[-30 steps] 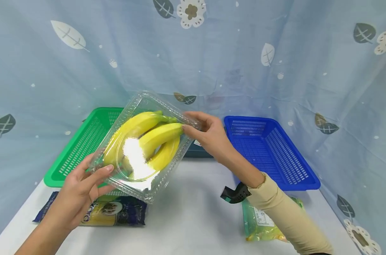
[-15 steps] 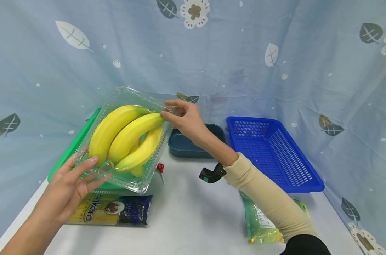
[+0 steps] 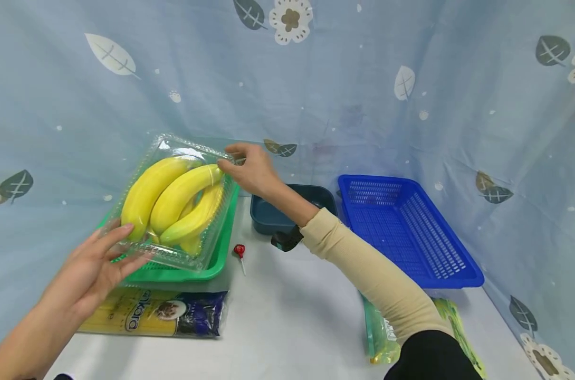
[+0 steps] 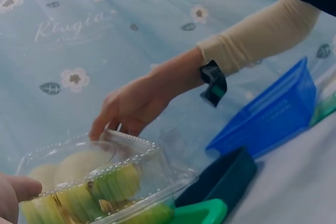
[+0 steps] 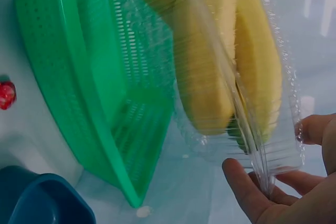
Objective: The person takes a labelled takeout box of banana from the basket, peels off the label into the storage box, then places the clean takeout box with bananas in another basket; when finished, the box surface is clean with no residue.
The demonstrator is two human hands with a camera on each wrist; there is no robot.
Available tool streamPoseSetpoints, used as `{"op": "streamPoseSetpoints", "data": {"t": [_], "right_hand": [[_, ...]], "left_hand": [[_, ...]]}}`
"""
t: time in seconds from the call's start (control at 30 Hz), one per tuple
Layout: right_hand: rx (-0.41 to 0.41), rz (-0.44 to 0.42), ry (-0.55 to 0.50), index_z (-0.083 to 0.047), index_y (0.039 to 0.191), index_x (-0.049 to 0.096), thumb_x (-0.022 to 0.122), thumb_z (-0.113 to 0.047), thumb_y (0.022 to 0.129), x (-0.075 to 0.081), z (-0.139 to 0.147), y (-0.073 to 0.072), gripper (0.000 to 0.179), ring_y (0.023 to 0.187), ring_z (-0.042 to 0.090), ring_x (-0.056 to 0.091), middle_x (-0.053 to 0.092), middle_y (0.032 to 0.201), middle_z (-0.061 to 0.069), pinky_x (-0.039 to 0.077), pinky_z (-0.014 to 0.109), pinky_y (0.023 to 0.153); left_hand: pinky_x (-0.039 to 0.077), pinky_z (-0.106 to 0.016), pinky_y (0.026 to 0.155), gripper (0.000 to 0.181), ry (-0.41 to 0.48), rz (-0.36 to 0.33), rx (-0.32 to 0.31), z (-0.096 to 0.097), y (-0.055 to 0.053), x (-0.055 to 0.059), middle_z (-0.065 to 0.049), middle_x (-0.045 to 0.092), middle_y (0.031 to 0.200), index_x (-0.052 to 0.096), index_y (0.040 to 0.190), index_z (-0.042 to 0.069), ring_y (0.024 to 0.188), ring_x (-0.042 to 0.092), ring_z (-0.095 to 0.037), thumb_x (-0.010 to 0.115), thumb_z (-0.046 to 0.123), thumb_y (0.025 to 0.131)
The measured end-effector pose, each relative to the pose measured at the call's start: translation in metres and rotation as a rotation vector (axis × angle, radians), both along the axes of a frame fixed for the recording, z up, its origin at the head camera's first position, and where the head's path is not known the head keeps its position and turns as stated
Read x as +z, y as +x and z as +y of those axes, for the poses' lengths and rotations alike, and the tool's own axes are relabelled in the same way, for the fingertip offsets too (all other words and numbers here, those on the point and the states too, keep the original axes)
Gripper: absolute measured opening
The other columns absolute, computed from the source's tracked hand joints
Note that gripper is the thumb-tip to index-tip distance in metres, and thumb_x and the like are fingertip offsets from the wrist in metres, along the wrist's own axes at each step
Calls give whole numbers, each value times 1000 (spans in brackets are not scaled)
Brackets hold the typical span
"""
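Note:
A clear plastic clamshell box (image 3: pixel 204 153) with several yellow bananas (image 3: pixel 180 198) inside is held tilted above the green basket (image 3: pixel 216 264). My left hand (image 3: pixel 90 269) grips its near left corner, thumb on the lid and fingers beneath. At the far right corner my right hand (image 3: pixel 251 169) pinches the rim; in the right wrist view its fingers (image 5: pixel 244 187) lie on either side of the plastic edge. Most of the basket's inside is hidden under the box in the head view.
A pasta bag (image 3: pixel 173 314) lies in front of the green basket. A red lollipop (image 3: pixel 239 250) rests beside it, with a dark blue tub (image 3: pixel 268 224) behind. A blue basket (image 3: pixel 411 227) stands at right, near a green-yellow packet (image 3: pixel 377 338) partly under the right arm.
Both hands have carried the box of bananas leftward, from near the middle to over the green basket. The lollipop and the dark blue tub have come into fuller view.

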State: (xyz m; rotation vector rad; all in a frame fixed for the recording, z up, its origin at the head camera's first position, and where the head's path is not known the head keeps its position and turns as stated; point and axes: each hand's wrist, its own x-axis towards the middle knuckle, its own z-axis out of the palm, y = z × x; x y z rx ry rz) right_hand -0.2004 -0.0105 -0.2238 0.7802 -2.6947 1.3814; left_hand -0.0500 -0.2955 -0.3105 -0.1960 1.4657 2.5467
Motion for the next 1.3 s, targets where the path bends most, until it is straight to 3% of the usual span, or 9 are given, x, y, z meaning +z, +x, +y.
{"op": "streamPoseSetpoints", "data": {"t": [0.13, 0.17, 0.33, 0.47, 0.57, 0.67, 0.77, 1.0, 1.3], "right_hand": [[-2, 44, 74, -12, 141, 57, 59, -33, 102, -5, -11, -8, 44, 124, 18, 55, 55, 140, 6, 52, 27, 86], [-4, 57, 96, -13, 141, 57, 58, -34, 102, -6, -14, -11, 44, 124, 18, 55, 55, 141, 5, 52, 28, 88], [-35, 86, 172, -11, 140, 59, 53, -32, 105, -17, -36, -26, 41, 123, 17, 56, 56, 142, 4, 49, 29, 93], [-45, 53, 215, -10, 140, 58, 50, -31, 106, -29, -48, -35, 41, 81, 13, 64, 57, 141, 3, 50, 26, 73], [-52, 35, 272, -11, 143, 56, 49, -32, 106, -36, -56, -40, 42, 53, 13, 50, 61, 136, 2, 44, 27, 57], [-66, 43, 346, -11, 145, 54, 48, -32, 106, -43, -61, -44, 44, 56, 13, 51, 63, 132, 3, 46, 27, 60], [-78, 27, 405, -10, 146, 51, 47, -31, 107, -51, -63, -49, 45, 63, 15, 54, 61, 135, 5, 48, 28, 65], [-79, 3, 430, -8, 147, 49, 45, -29, 108, -65, -67, -60, 45, 51, 13, 46, 60, 132, 8, 44, 27, 55], [-53, 1, 488, -8, 138, 54, 45, -25, 108, -75, -69, -61, 36, 67, 15, 51, 60, 109, 6, 45, 29, 64]], "left_hand": [[47, -39, 100, 90, 39, -59, 2, -1, -4, 3, -13, -39, 155, -22, 154, 37, 94, 70, -26, 52, 21, 105], [47, -38, 100, 90, 42, -72, 4, -2, -5, 4, -13, -40, 154, -23, 153, 37, 104, 67, -31, 52, 22, 105], [47, -36, 101, 93, 62, -154, 22, -8, -14, 2, -9, -46, 151, -27, 149, 42, 99, 69, -31, 53, 25, 105], [47, -36, 101, 94, 61, -182, 23, -14, -21, -2, -8, -47, 150, -28, 149, 42, 86, 71, -28, 53, 25, 104], [46, -36, 102, 92, 27, -188, 14, -19, -26, -5, -8, -45, 152, -25, 150, 42, 99, 69, -32, 53, 27, 104], [45, -36, 103, 92, -29, -191, 14, -19, -31, -7, -2, -41, 156, -26, 150, 41, 141, 35, -41, 53, 29, 104], [44, -36, 106, 95, -78, -203, 13, -14, -37, -8, 3, -40, 156, -30, 149, 38, 149, -19, -30, 53, 31, 104], [42, -33, 107, 97, -96, -258, -2, -10, -46, -2, -1, -47, 151, -36, 145, 37, 148, -22, -26, 52, 34, 104], [42, -35, 108, 97, -59, -313, -6, -7, -49, -4, -5, -49, 149, -39, 142, 38, 146, -24, -31, 51, 30, 105]]}}
